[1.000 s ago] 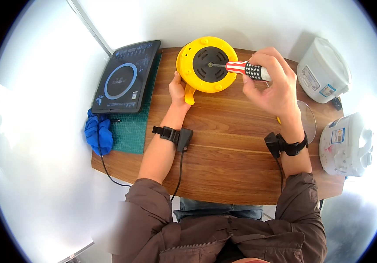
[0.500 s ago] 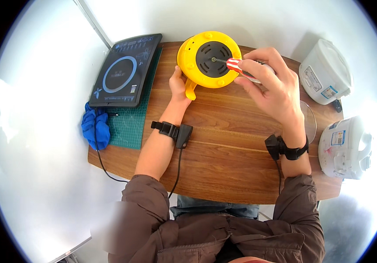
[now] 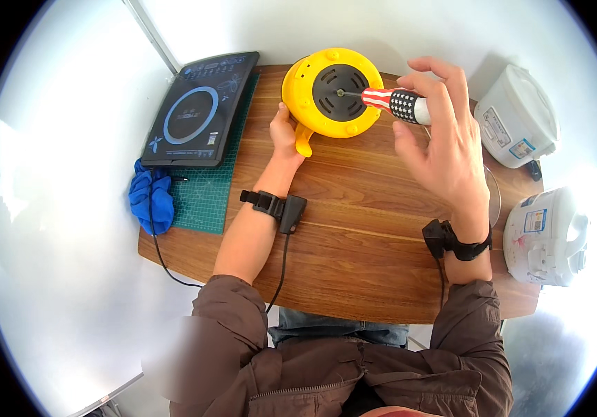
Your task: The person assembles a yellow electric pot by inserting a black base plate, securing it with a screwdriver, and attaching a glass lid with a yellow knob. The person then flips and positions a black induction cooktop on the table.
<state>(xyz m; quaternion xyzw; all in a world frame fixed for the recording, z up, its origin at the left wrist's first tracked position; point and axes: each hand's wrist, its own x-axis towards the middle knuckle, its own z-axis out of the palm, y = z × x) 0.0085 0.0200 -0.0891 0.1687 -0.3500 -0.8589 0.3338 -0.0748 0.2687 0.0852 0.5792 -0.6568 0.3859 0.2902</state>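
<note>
A round yellow plastic device (image 3: pixel 303 103) with a black slotted disc (image 3: pixel 330 105) and a curved handle stands raised at the far edge of the table. Closed around its lower left side is my left hand (image 3: pixel 284 133), its thumb showing and the other fingers hidden behind. A screwdriver (image 3: pixel 401 104) with a red, white and dark starred handle points left, its tip at the disc's central screw. My right hand (image 3: pixel 448 142) has its fingers spread about the handle's white end; the index finger and thumb stand apart from the grip.
On the left, a black induction cooker (image 3: pixel 191 115) lies over a green cutting mat (image 3: pixel 201 212), beside a bunched blue cloth (image 3: pixel 151 201). Two white rice cookers (image 3: pixel 517 118) stand along the right side, near a clear round lid (image 3: pixel 494 198). Black wrist straps trail cables across the wooden table (image 3: pixel 354 243).
My right hand has loosened from the screwdriver and drawn back to the right, baring more of its handle. The yellow device and my left hand have barely moved.
</note>
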